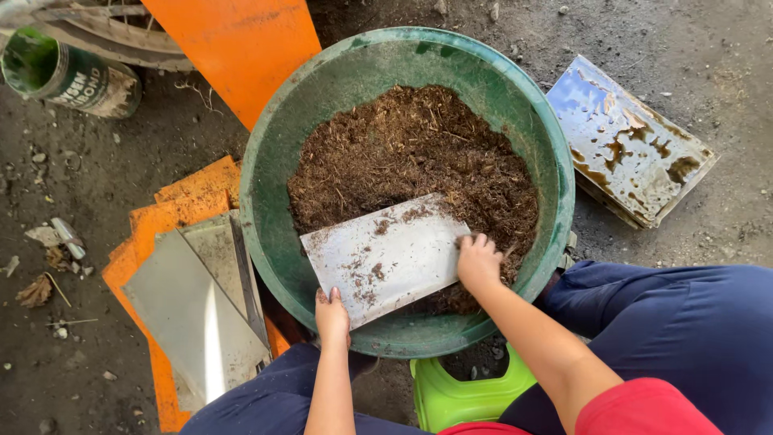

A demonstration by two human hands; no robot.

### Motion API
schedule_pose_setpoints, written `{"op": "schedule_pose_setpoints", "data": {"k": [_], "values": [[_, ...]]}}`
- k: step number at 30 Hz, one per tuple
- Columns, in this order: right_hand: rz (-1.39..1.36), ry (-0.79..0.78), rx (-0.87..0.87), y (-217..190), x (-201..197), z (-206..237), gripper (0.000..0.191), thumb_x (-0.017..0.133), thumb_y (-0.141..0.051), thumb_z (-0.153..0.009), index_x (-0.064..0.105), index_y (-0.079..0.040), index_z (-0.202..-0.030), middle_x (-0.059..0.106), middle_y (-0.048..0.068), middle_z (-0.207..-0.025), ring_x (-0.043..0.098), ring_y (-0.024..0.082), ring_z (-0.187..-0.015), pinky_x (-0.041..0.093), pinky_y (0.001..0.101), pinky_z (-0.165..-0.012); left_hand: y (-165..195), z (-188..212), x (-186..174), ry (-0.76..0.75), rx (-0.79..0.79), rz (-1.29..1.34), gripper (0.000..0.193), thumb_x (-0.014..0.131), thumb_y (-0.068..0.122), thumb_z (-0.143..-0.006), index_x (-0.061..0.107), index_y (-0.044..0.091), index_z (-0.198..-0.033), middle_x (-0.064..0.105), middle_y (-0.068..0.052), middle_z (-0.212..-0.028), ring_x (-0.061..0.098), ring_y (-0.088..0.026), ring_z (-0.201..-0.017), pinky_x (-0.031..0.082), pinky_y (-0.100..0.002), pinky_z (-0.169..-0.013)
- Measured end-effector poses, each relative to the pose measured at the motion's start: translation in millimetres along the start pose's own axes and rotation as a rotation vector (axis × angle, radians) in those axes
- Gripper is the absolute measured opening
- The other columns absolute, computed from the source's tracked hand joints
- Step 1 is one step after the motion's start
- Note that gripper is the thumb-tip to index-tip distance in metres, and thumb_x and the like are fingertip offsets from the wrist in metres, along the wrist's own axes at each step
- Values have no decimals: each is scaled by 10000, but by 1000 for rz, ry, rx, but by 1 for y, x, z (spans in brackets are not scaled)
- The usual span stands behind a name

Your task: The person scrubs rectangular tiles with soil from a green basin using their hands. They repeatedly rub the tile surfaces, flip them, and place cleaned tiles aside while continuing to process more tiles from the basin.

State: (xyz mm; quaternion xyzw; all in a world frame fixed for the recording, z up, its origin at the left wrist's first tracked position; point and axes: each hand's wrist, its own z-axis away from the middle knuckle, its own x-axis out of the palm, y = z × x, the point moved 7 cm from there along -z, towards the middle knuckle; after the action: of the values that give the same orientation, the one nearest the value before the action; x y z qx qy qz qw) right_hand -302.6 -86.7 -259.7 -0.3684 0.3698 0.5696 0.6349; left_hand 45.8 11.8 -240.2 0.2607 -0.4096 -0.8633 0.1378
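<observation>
Left hand [332,316] grips the near corner of a pale sheet-like bag [385,256] | right hand [477,260] clutches its right edge | over brown fibrous compost [419,149] in a green basin [322,105]

Metal sheet [386,258] hides the soil beneath it in the green basin [282,161]; basin covers part of the green stool [459,395]; fingers of the right hand [478,261] tuck behind the sheet's edge; orange board [241,44] and can [64,72] cut off by the frame.
</observation>
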Motion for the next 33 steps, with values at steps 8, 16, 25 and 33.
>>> {"op": "schedule_pose_setpoints", "data": {"k": [8,16,25,33], "values": [[-623,244,-484,-195,-72,38,407,391,-328,-1042,592,-263,-1391,327,129,-1652,314,372,-1477,176,681,-1169,-2,8,-4,75,40,-151,388,501,222,-1059,554,-15,-1362,675,-192,-1258,636,-279,-1109,471,-372,-967],[-160,-117,-226,-82,-57,-71,513,218,-348,-1089,308,-313,-1593,129,72,-1710,147,288,-1573,63,619,-1244,-31,13,-10,16,-109,45,419,492,244,-1055,528,-20,-1378,666,-146,-1261,611,-236,-1094,465,-366,-968],[98,-215,-409,-19,-24,-147,673,322,-53,-997,185,-286,-1614,-25,54,-1747,13,322,-1602,551,465,-1020,1,22,-14,6,-305,-60,636,539,374,-1023,398,24,-1534,552,-132,-1482,533,-248,-1336,406,-382,-1088],[212,115,-491,8,-5,-140,660,501,-117,-921,373,-178,-1566,289,162,-1630,351,352,-1446,554,473,-983,-29,5,-10,-14,-192,32,695,509,429,-1016,369,3,-1547,490,-138,-1568,484,-239,-1416,359,-360,-1143]]}}
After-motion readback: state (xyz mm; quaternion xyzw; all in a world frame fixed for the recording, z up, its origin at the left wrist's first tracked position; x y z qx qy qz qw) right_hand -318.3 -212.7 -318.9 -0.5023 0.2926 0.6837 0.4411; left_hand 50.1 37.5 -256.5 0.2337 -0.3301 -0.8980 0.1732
